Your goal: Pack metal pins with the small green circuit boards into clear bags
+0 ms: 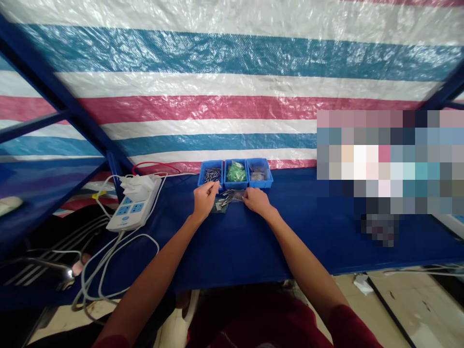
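Note:
My left hand (205,197) is closed in a pinch just in front of a blue bin of small dark and silver metal pins (212,174); what its fingers hold is too small to make out. With fingers curled, my right hand (256,200) grips the edge of a clear plastic bag (237,195) on the table. Between the hands lie several loose metal pins (227,194). A small bag with pale pieces (219,206) rests beside my left hand. The middle bin contains green packets (236,171), and the right bin clear plastic bags (257,172).
A white power strip (135,205) with plugged-in adapters and looping white cables (105,258) occupies the left of the blue table (232,251). Behind the bins hangs a striped plastic sheet (224,82). Blue frame posts (72,108) slant at the left. Part of the right side is pixelated.

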{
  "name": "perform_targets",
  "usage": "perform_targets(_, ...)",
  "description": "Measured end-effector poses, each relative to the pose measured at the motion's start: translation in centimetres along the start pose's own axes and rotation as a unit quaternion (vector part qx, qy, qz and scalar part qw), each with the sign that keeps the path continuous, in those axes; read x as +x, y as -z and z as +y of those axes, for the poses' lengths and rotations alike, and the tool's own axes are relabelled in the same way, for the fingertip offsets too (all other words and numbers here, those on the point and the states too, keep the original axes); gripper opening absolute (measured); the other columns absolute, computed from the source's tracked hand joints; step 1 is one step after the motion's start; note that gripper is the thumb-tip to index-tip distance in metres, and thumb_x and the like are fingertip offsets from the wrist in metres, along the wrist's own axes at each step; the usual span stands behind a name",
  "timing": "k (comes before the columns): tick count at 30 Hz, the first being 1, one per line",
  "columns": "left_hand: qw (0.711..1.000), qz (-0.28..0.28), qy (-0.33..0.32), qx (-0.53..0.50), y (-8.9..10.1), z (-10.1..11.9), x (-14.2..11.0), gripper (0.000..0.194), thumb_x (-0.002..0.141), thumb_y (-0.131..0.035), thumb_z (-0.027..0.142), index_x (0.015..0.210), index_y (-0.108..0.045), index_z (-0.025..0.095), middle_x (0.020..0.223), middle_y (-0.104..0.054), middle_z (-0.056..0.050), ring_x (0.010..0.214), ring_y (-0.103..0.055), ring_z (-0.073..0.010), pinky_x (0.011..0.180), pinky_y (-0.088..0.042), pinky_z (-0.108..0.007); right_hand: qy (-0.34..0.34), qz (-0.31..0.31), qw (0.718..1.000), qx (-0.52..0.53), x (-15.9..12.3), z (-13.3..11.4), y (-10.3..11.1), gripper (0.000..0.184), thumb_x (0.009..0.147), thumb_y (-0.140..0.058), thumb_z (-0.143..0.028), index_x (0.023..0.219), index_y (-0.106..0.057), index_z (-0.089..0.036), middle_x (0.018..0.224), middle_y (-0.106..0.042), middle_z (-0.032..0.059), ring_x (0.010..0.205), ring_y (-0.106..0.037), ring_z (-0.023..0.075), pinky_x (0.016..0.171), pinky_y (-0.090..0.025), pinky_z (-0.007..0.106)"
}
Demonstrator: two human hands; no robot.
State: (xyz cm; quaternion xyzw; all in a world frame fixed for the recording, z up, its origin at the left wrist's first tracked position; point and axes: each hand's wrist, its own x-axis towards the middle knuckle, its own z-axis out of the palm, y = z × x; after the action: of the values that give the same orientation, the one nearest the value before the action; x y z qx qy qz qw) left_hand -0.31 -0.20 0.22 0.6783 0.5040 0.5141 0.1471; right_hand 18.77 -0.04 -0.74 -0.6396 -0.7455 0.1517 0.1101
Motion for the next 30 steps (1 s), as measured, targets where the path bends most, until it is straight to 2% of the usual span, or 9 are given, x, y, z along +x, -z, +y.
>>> perform_targets(6, 1.000, -0.001, -0.011, 0.015, 0.1, 0.1, 0.0, 0.034, 0.089, -0.051, 0.041, 0.067, -0.064, 0.018, 0.057, -0.057, 0.001, 0.048, -0.045, -0.0104, 0.055, -0.037, -0.024, 0.007, 0.055, 0.997, 0.056, 0.3, -0.1, -0.2, 0.007, 0.085, -0.056, -0.018, 0.084, -0.063, -0.017, 0.090, -0.070, 0.0138, 0.088, -0.066, 0.0277, 0.072, -0.047, 0.034)
perform_targets(9, 1.000, -0.001, -0.009, 0.017, 0.1, 0.2, -0.1, 0.035, 0.090, -0.050, 0.041, 0.068, -0.065, 0.018, 0.057, -0.057, 0.000, 0.049, -0.045, -0.0106, 0.056, -0.038, -0.024, 0.016, 0.124, 0.978, 0.167, 0.3, -0.4, 0.2, 0.006, 0.080, -0.056, -0.015, 0.080, -0.061, -0.018, 0.079, -0.070, 0.0074, 0.080, -0.067, 0.0235, 0.071, -0.049, 0.031)
perform_targets(11, 1.000, -0.012, -0.016, 0.014, 0.1, 0.3, -0.1, 0.034, 0.089, -0.051, 0.042, 0.072, -0.067, 0.018, 0.061, -0.060, -0.001, 0.051, -0.047, -0.0113, 0.057, -0.039, -0.024, 0.032, 0.138, 0.941, 0.309, 0.3, -0.7, 0.3, 0.004, 0.077, -0.057, -0.016, 0.077, -0.060, -0.018, 0.073, -0.069, 0.0040, 0.068, -0.067, 0.0196, 0.064, -0.050, 0.029)
perform_targets(14, 0.998, -0.057, -0.036, -0.005, 0.1, 0.6, -0.1, 0.027, 0.086, -0.057, 0.042, 0.084, -0.071, 0.019, 0.076, -0.067, -0.004, 0.058, -0.052, -0.0128, 0.058, -0.040, -0.024, 0.057, 0.083, 0.850, 0.517, 0.3, -1.3, 0.2, 0.010, 0.076, -0.061, -0.028, 0.076, -0.059, -0.018, 0.070, -0.070, 0.0030, 0.052, -0.063, 0.0156, 0.051, -0.050, 0.026)
perform_targets(17, 0.993, -0.105, -0.040, -0.036, 0.0, 0.8, -0.2, 0.026, 0.081, -0.064, 0.041, 0.092, -0.072, 0.019, 0.082, -0.069, -0.005, 0.062, -0.054, -0.0138, 0.057, -0.040, -0.024, 0.082, 0.044, 0.801, 0.592, 0.2, -1.8, -0.2, 0.027, 0.073, -0.067, -0.044, 0.074, -0.060, -0.017, 0.064, -0.068, 0.0027, 0.047, -0.062, 0.0143, 0.046, -0.048, 0.024)
perform_targets(20, 0.991, -0.119, -0.044, -0.043, -0.1, 0.6, -0.2, 0.024, 0.081, -0.064, 0.042, 0.082, -0.072, 0.019, 0.078, -0.068, -0.006, 0.063, -0.055, -0.0151, 0.059, -0.040, -0.026, 0.092, 0.047, 0.803, 0.587, 0.1, -2.0, -0.4, 0.039, 0.071, -0.069, -0.055, 0.071, -0.060, -0.017, 0.058, -0.065, 0.0015, 0.044, -0.060, 0.0135, 0.044, -0.046, 0.023)
perform_targets(23, 0.989, -0.135, -0.051, -0.040, -0.2, 0.5, -0.2, 0.028, 0.083, -0.060, 0.044, 0.074, -0.069, 0.019, 0.073, -0.067, -0.006, 0.065, -0.056, -0.0164, 0.061, -0.041, -0.027, 0.091, 0.074, 0.832, 0.543, -0.1, -2.1, -0.5, 0.043, 0.075, -0.065, -0.060, 0.064, -0.056, -0.018, 0.053, -0.061, 0.0000, 0.039, -0.056, 0.0120, 0.041, -0.042, 0.022)
perform_targets(27, 0.987, -0.148, -0.053, -0.042, -0.2, 0.6, -0.2, 0.030, 0.083, -0.059, 0.046, 0.075, -0.068, 0.019, 0.074, -0.066, -0.005, 0.065, -0.055, -0.0158, 0.060, -0.040, -0.026, 0.099, 0.123, 0.872, 0.464, -0.2, -2.0, -0.3, 0.045, 0.083, -0.057, -0.058, 0.059, -0.054, -0.019, 0.050, -0.058, -0.0014, 0.038, -0.051, 0.0108, 0.044, -0.041, 0.023)
perform_targets(30, 0.986, -0.151, -0.029, -0.065, -0.1, 0.5, -0.2, 0.034, 0.085, -0.056, 0.047, 0.071, -0.066, 0.018, 0.069, -0.063, -0.004, 0.062, -0.053, -0.0145, 0.059, -0.040, -0.025, 0.126, 0.143, 0.883, 0.429, -0.3, -1.9, -0.2, 0.036, 0.087, -0.055, -0.050, 0.069, -0.060, -0.019, 0.057, -0.061, -0.0008, 0.045, -0.055, 0.0119, 0.051, -0.045, 0.024)
